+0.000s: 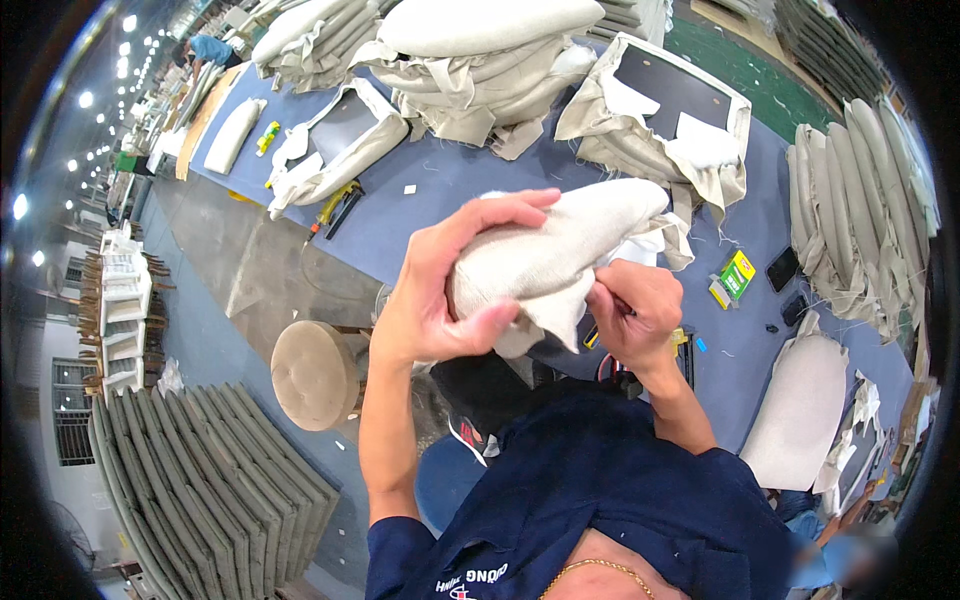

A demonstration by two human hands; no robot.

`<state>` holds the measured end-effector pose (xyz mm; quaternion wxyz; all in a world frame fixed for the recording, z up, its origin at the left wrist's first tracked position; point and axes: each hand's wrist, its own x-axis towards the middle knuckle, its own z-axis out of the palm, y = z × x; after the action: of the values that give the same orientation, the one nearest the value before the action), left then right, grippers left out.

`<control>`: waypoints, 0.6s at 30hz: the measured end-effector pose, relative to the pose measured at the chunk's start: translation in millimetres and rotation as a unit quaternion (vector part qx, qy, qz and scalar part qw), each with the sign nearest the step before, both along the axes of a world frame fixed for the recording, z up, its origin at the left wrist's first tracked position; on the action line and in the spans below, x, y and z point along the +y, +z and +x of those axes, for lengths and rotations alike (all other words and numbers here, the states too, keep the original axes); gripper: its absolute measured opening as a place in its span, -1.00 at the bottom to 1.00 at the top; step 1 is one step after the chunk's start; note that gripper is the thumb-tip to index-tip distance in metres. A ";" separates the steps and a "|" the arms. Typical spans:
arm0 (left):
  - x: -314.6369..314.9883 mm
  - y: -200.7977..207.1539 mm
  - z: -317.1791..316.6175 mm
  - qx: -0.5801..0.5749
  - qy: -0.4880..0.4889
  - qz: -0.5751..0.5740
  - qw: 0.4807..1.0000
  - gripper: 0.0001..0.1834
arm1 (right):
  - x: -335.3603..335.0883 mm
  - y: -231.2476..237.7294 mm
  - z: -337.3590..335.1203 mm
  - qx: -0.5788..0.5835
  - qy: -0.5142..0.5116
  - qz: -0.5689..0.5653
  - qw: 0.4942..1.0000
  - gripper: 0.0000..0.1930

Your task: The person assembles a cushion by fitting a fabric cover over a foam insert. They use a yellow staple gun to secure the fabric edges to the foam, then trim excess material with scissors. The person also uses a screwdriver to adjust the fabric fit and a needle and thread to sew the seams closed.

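A cream fabric-covered cushion pad (560,240) is held up over the near edge of the blue-covered table, tilted with its narrow end toward the far right. My left hand (425,285) wraps round its left end, thumb below and fingers over the top. At the pad's lower right edge, my right hand (640,310) pinches the loose fabric with curled fingers. A raw flap of cloth hangs down between the hands. The underside of the pad faces away and is hidden.
Stacks of cream pads (480,90) stand at the back of the table (400,240). A yellow-and-black staple gun (342,208) lies at the left edge, a green-and-yellow box (735,278) and a phone (783,268) at right. A round beige stool (315,375) and grey panels (210,490) are at left.
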<state>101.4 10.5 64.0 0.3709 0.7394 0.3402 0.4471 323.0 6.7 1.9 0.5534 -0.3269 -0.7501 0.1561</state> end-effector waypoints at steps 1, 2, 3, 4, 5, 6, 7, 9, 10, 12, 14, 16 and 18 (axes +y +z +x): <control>-2.3 -2.8 1.4 0.007 -0.002 0.007 1.000 -0.23 | -1.2 0.8 1.2 -0.004 0.005 0.008 1.000 -0.87; -4.2 -3.6 3.3 0.009 -0.008 0.023 1.000 -0.28 | -2.2 3.8 2.7 -0.008 0.010 0.016 1.000 -0.87; -4.9 -6.1 4.1 0.009 -0.010 0.032 0.999 -0.28 | -3.2 7.2 4.3 -0.012 0.015 0.024 1.000 -0.86; -8.0 -7.4 3.7 0.009 -0.008 0.039 0.999 -0.28 | -5.0 11.5 6.4 -0.029 0.027 0.028 0.999 -0.86; -10.3 -8.5 3.5 0.008 -0.007 0.047 0.999 -0.28 | -7.4 14.9 8.4 -0.038 0.036 0.025 0.998 -0.86; -9.7 -8.8 4.2 -0.002 -0.016 0.081 0.997 -0.31 | -10.1 18.0 10.2 -0.047 0.045 0.023 0.998 -0.86; -12.2 -10.4 7.1 -0.009 -0.015 0.081 0.997 -0.31 | -12.8 21.0 13.2 -0.060 0.053 0.020 0.997 -0.86; -19.2 -13.8 12.6 -0.022 -0.013 0.082 0.996 -0.29 | -17.7 29.1 17.0 -0.089 0.065 0.024 0.994 -0.81; -22.5 -16.5 15.0 -0.021 -0.006 0.093 0.995 -0.29 | -20.8 31.3 18.7 -0.101 0.067 0.027 0.992 -0.78; -25.2 -15.5 18.7 -0.010 0.003 0.114 0.993 -0.28 | -22.6 34.8 24.5 -0.128 0.077 0.029 0.988 -0.75; -26.9 -12.7 20.0 0.014 0.017 0.126 0.992 -0.27 | -18.7 38.2 35.2 -0.159 0.094 0.030 0.982 -0.71; -33.0 -11.6 23.7 0.034 0.040 0.115 0.992 -0.25 | -22.8 43.8 42.8 -0.172 0.090 0.027 0.981 -0.71; -39.6 -9.7 28.5 0.060 0.072 0.101 0.990 -0.21 | -27.2 47.9 53.8 -0.195 0.091 0.008 0.977 -0.71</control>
<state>129.9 -29.0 54.3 0.2396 0.7725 0.3672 0.4593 376.8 -20.5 49.9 0.3830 -0.2767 -0.8712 0.1329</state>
